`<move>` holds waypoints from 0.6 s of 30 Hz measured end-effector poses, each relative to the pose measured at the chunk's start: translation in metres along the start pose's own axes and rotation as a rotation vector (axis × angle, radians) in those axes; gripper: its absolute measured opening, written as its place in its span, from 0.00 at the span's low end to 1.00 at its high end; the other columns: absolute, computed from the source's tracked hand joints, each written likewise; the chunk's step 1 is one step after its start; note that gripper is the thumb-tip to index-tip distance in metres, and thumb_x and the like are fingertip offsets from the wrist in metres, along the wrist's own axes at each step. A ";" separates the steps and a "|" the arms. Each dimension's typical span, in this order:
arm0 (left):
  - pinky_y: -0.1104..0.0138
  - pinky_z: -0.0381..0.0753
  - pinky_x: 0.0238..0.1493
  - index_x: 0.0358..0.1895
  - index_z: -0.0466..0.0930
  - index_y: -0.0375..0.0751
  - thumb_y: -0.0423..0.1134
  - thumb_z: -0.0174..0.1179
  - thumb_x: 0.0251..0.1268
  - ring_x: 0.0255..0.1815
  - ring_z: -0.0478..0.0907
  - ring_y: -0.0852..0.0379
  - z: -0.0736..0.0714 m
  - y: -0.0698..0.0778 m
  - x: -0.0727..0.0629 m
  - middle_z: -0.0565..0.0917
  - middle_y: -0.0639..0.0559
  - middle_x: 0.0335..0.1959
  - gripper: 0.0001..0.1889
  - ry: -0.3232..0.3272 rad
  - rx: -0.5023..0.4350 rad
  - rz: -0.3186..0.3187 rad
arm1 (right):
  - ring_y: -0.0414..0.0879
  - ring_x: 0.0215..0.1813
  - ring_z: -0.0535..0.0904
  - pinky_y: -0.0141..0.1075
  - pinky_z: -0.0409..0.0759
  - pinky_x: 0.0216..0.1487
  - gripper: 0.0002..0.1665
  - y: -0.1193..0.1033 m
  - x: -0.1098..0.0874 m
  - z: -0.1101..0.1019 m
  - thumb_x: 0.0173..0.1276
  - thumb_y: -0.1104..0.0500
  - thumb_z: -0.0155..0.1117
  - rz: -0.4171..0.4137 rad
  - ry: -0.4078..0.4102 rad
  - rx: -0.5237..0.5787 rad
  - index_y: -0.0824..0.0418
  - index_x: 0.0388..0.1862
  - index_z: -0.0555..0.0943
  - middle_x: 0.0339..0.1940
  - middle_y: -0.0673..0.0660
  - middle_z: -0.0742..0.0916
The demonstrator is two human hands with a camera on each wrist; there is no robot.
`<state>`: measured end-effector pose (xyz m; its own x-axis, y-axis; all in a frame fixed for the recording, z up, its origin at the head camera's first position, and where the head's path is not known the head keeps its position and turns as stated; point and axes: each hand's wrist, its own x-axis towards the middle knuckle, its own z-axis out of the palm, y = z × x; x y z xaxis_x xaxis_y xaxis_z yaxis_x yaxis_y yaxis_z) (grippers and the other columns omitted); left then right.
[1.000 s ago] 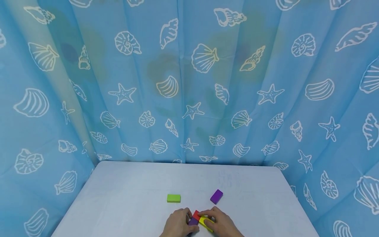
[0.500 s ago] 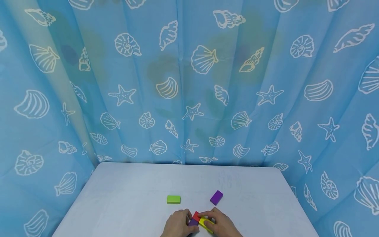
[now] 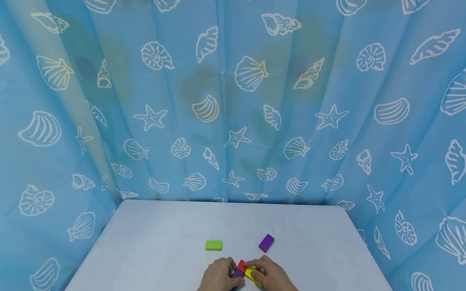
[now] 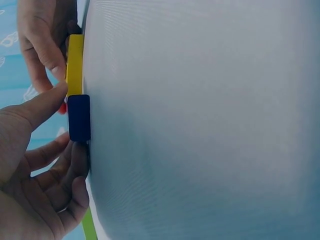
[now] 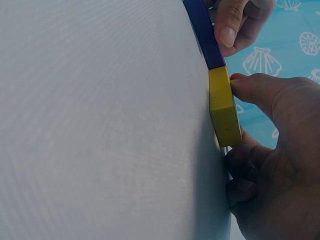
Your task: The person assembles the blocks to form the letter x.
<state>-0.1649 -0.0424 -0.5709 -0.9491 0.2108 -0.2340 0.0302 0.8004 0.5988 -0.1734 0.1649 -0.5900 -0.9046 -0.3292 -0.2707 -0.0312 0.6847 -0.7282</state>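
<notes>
My left hand (image 3: pixel 217 275) holds a dark purple block (image 3: pixel 238 273) between thumb and fingers. A yellow block (image 3: pixel 253 276) is pinched by my right hand (image 3: pixel 271 275), its index fingertip resting near a red block (image 3: pixel 241 265). The red block sits at the far ends of the other two, so the three form a bent shape on the table. In the left wrist view, the dark purple block (image 4: pixel 79 118) meets the yellow block (image 4: pixel 75 65) end to end. From the right wrist, the yellow block (image 5: pixel 224 107) shows with my right thumb on its upper face.
On the white table (image 3: pixel 164 226), a lime green block (image 3: pixel 213 245) lies beyond my left hand. A purple block (image 3: pixel 266 243) lies at a slant beyond my right hand. A blue shell-print curtain (image 3: pixel 225 101) surrounds the table's back and sides.
</notes>
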 end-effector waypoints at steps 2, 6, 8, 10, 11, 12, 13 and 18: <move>0.57 0.77 0.34 0.35 0.82 0.44 0.54 0.77 0.51 0.27 0.73 0.56 -0.001 0.000 -0.001 0.77 0.56 0.24 0.20 -0.002 -0.005 0.003 | 0.48 0.39 0.72 0.43 0.74 0.40 0.16 0.001 0.000 0.000 0.72 0.48 0.65 -0.004 0.001 0.001 0.42 0.57 0.85 0.38 0.50 0.76; 0.57 0.76 0.36 0.37 0.82 0.44 0.55 0.76 0.52 0.28 0.72 0.56 -0.003 0.001 0.000 0.77 0.55 0.25 0.20 -0.014 -0.005 0.001 | 0.48 0.39 0.73 0.44 0.75 0.41 0.16 0.002 0.001 0.001 0.72 0.48 0.65 -0.005 0.002 0.011 0.41 0.57 0.85 0.38 0.50 0.76; 0.58 0.75 0.35 0.38 0.82 0.45 0.55 0.75 0.52 0.29 0.72 0.56 -0.005 0.001 0.001 0.77 0.56 0.26 0.20 -0.017 0.004 0.007 | 0.47 0.40 0.73 0.44 0.75 0.42 0.16 0.002 0.001 0.001 0.72 0.48 0.65 -0.003 0.002 0.015 0.40 0.57 0.84 0.38 0.49 0.76; 0.59 0.74 0.34 0.38 0.82 0.48 0.56 0.75 0.53 0.29 0.71 0.58 -0.007 0.000 0.002 0.76 0.57 0.27 0.19 -0.006 0.029 0.023 | 0.47 0.40 0.73 0.43 0.75 0.42 0.16 0.002 0.001 0.001 0.71 0.48 0.65 -0.003 0.003 0.014 0.40 0.57 0.84 0.38 0.49 0.76; 0.60 0.74 0.34 0.38 0.82 0.49 0.56 0.74 0.53 0.29 0.71 0.58 -0.008 0.000 0.002 0.76 0.58 0.27 0.19 -0.003 0.032 0.026 | 0.47 0.40 0.73 0.43 0.74 0.42 0.16 0.002 0.001 0.000 0.71 0.48 0.65 -0.003 0.004 0.014 0.40 0.57 0.84 0.38 0.49 0.76; 0.60 0.74 0.34 0.39 0.82 0.50 0.56 0.74 0.53 0.29 0.71 0.59 -0.010 -0.001 0.002 0.76 0.59 0.28 0.18 0.007 0.042 0.034 | 0.47 0.40 0.73 0.43 0.74 0.41 0.16 0.001 0.000 0.000 0.71 0.48 0.65 -0.006 0.005 0.012 0.40 0.57 0.84 0.38 0.49 0.76; 0.60 0.74 0.34 0.39 0.82 0.50 0.56 0.74 0.53 0.29 0.71 0.59 -0.011 -0.001 0.002 0.76 0.59 0.28 0.18 0.020 0.051 0.043 | 0.46 0.39 0.73 0.43 0.74 0.41 0.16 0.001 0.000 0.000 0.71 0.48 0.64 -0.008 0.006 0.010 0.40 0.57 0.84 0.38 0.49 0.76; 0.62 0.75 0.34 0.40 0.83 0.51 0.57 0.74 0.53 0.29 0.70 0.60 -0.021 -0.005 0.004 0.77 0.60 0.30 0.18 0.100 0.073 0.083 | 0.46 0.39 0.73 0.42 0.74 0.41 0.16 0.001 0.000 0.000 0.71 0.49 0.65 -0.019 0.013 0.005 0.40 0.56 0.85 0.38 0.49 0.76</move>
<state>-0.1750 -0.0568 -0.5587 -0.9688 0.2241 -0.1060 0.1293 0.8217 0.5550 -0.1733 0.1658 -0.5903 -0.9093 -0.3334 -0.2491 -0.0460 0.6754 -0.7360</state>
